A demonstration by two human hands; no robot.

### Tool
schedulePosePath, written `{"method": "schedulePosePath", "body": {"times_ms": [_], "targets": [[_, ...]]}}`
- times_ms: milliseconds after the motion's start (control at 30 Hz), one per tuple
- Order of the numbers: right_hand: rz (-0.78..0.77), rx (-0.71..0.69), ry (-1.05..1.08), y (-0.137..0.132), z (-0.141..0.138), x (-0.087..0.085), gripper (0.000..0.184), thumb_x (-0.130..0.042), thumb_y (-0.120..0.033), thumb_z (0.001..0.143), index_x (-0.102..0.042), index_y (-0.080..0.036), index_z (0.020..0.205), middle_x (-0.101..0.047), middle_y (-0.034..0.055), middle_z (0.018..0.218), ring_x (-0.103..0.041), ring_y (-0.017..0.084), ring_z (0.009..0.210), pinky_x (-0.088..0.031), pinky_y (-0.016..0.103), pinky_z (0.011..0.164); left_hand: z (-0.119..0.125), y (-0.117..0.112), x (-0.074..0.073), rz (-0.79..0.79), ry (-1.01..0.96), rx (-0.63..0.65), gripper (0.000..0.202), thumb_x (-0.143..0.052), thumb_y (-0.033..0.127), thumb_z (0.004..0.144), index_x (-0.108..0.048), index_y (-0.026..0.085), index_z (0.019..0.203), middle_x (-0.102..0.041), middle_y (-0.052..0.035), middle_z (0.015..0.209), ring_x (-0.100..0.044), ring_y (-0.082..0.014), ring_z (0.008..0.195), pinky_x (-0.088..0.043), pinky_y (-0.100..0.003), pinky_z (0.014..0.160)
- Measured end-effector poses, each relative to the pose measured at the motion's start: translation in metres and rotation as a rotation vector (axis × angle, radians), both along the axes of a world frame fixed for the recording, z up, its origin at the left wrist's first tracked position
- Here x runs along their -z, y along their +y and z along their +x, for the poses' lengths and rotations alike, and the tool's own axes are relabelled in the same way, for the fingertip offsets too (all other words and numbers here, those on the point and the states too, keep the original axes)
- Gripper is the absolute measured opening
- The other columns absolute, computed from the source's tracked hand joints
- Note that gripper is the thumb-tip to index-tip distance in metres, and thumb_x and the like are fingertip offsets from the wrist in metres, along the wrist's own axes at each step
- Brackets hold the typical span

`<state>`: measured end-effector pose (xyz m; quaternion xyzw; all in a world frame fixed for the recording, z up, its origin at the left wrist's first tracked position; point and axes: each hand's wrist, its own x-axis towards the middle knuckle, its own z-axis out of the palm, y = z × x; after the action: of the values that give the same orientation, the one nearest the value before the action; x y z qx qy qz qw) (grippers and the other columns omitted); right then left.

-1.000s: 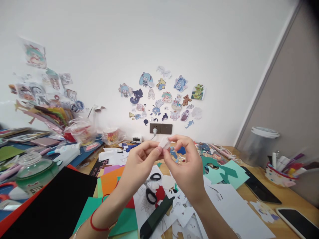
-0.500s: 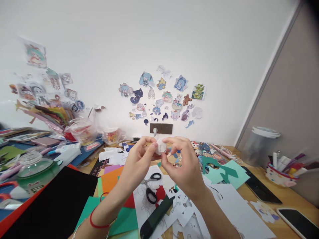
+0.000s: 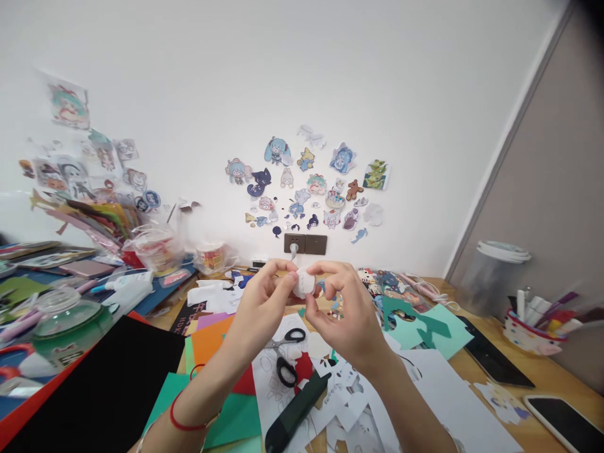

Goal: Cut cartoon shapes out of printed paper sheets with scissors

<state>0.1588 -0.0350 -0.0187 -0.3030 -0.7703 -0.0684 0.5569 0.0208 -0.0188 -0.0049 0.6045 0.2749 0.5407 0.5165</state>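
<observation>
Between my two hands, above the middle of the desk, is a small rounded white paper piece [image 3: 304, 284]. My left hand [image 3: 270, 296] pinches its left side between thumb and fingers. On the other side, my right hand [image 3: 344, 308] grips the piece's right edge with thumb and index fingertips. Faint marks show on the paper's surface. Below the hands lie black-handled scissors [image 3: 289, 355], their blades partly covered, on a white sheet with drawn outlines [image 3: 267, 384]. A dark green utility knife [image 3: 297, 412] rests beside white paper scraps [image 3: 346, 402].
Coloured sheets, with a black sheet [image 3: 104, 384] and a green sheet [image 3: 236, 421], spread left. A green-filled jar [image 3: 68, 327] stands behind them. At right are a white sheet [image 3: 448, 396], a dark tablet [image 3: 495, 352], a phone [image 3: 566, 421] and a pen holder [image 3: 533, 330].
The white paper piece has turned slightly, with its face showing more toward me. My right fingers have shifted a little on its edge; my left hand is almost unmoved.
</observation>
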Motion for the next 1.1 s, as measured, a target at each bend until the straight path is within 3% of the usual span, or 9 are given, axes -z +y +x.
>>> {"method": "schedulePosePath", "body": {"times_ms": [367,567,800,933,1100], "targets": [[0.017,-0.007,-0.014,-0.001,-0.002,-0.002,0.027,-0.05,0.0,0.075,-0.034,-0.022,0.079,-0.056,0.0047,0.106,-0.049,0.016,0.103,-0.041,0.032,0.086,0.0,0.0,0.0,-0.037,-0.029,0.004,0.012,-0.049,0.031,0.084,-0.046,0.019,0.081,-0.052,0.0055,0.062,-0.055,-0.0078,0.061,-0.048,-0.02,0.062],[-0.01,-0.019,0.038,-0.005,-0.01,-0.002,0.03,-0.051,0.002,0.072,-0.034,-0.022,0.078,-0.058,0.0025,0.104,-0.049,0.016,0.1,-0.042,0.032,0.084,0.001,0.002,0.004,0.027,0.008,-0.063,0.012,-0.052,0.031,0.083,-0.048,0.019,0.082,-0.043,0.0085,0.054,-0.045,-0.0048,0.052,-0.045,-0.016,0.058],[-0.001,0.108,0.102,-0.003,-0.018,0.003,0.025,-0.046,0.001,0.078,-0.036,-0.021,0.082,-0.055,0.0063,0.106,-0.05,0.017,0.101,-0.042,0.032,0.085,0.008,-0.001,0.007,0.014,-0.091,-0.062,0.013,-0.052,0.03,0.083,-0.046,0.019,0.081,-0.054,0.0062,0.059,-0.054,-0.0077,0.059,-0.048,-0.021,0.066],[0.029,0.218,0.124,0.001,-0.02,0.007,0.021,-0.046,-0.002,0.079,-0.039,-0.021,0.086,-0.054,0.0063,0.094,-0.053,0.017,0.096,-0.044,0.031,0.081,0.014,-0.001,0.012,-0.028,-0.171,-0.065,0.012,-0.051,0.029,0.084,-0.044,0.02,0.081,-0.055,0.0067,0.059,-0.056,-0.0085,0.06,-0.048,-0.022,0.068],[0.039,0.245,0.132,0.001,-0.023,0.01,0.021,-0.044,-0.003,0.08,-0.042,-0.021,0.088,-0.056,0.0052,0.091,-0.055,0.017,0.092,-0.044,0.029,0.079,0.017,0.0,0.017,-0.077,-0.234,-0.067,0.012,-0.051,0.029,0.084,-0.043,0.021,0.082,-0.056,0.0069,0.062,-0.058,-0.0091,0.062,-0.048,-0.022,0.066]]}}
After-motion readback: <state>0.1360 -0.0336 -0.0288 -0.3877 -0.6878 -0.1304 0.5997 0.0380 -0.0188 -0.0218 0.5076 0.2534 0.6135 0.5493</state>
